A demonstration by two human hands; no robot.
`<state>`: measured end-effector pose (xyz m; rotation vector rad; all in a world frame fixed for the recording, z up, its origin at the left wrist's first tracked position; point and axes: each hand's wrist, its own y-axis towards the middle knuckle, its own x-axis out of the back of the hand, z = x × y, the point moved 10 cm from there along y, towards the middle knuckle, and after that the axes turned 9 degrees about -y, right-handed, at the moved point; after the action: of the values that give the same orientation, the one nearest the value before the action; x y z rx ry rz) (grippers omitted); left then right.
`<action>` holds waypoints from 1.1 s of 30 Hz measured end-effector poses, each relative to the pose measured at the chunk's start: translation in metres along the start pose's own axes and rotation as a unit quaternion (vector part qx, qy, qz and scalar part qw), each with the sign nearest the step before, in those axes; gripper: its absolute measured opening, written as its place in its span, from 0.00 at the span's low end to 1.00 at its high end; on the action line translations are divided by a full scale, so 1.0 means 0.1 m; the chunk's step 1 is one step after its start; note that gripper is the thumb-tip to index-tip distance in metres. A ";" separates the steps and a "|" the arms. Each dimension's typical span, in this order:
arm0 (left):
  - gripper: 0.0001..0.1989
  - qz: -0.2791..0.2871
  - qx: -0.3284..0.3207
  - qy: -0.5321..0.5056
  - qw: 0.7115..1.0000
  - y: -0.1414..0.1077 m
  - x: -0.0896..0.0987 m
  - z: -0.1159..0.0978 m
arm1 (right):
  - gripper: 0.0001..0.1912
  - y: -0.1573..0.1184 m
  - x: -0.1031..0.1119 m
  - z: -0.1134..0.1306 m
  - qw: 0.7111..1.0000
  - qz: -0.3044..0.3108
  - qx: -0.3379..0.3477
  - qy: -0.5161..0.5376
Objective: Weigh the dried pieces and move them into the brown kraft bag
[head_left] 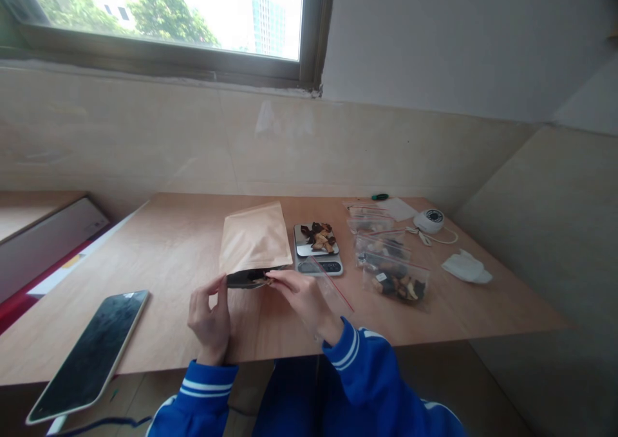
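A brown paper pouch lies on the table with its opening toward me. My left hand pinches the left corner of the pouch's mouth. At the right side of the mouth, my right hand has thumb and fingers closed on a small piece of dried mushroom. The pouch's dark inside shows between the hands. Behind my right hand stands a kitchen scale with several dried mushroom slices on its plate. An unfilled clear zip bag with a red strip lies beside my right wrist.
Several clear zip bags with dried pieces are lined up right of the scale. Farther right are a white camera with a cable and a crumpled white tissue. A large phone overhangs the front left edge.
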<state>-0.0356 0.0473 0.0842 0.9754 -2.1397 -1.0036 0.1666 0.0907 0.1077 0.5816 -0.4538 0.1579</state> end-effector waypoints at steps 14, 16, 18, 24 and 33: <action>0.15 0.133 0.238 0.041 0.961 -0.05 -0.24 0.63 | 0.15 -0.73 0.19 -1.17 0.942 0.057 -0.279 0.178; 0.16 0.166 0.248 0.063 0.952 -0.08 -0.29 0.64 | 0.15 -0.85 0.17 -1.18 0.937 0.101 -0.284 0.178; 0.17 0.165 0.231 0.097 0.954 -0.06 -0.28 0.59 | 0.16 -0.94 0.19 -1.17 0.929 0.135 -0.287 0.189; 0.13 0.153 0.092 0.087 0.980 -0.01 -0.31 0.21 | 0.19 -1.17 0.42 -1.17 0.882 0.256 -0.337 0.208; 0.12 0.206 0.057 0.019 0.977 -0.03 -0.46 0.14 | 0.07 -0.02 1.01 -0.91 0.973 0.126 -0.176 -0.078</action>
<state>-0.0186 0.0877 0.0654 0.5559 -2.2607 -0.6592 0.2905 0.1417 0.0849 0.1862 -0.6918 0.2686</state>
